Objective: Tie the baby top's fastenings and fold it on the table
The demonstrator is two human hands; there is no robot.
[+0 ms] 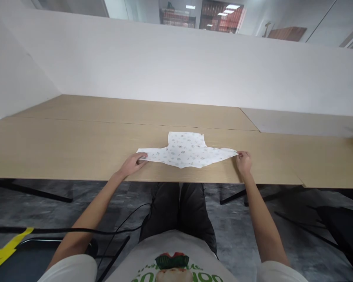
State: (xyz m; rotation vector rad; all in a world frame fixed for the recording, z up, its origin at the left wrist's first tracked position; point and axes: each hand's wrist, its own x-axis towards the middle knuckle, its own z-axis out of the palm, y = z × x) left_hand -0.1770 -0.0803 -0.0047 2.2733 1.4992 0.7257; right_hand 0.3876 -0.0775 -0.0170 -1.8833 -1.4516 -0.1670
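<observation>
A small white long-sleeved top (186, 150) with a scattered print lies spread on the wooden table, body pointing away from me and both sleeves stretched out sideways. My left hand (134, 162) is at the end of the left sleeve, its fingers closed on the cuff. At the opposite side my right hand (244, 161) pinches the tip of the right sleeve between thumb and fingers. The right sleeve looks pulled taut and slightly raised at its tip.
The light wooden table (76, 147) runs across the view, backed by a white partition (153, 62). A dark chair (38, 258) with a yellow tag (10, 250) and a black cable (106, 232) are at lower left. Black furniture (344, 227) stands at lower right.
</observation>
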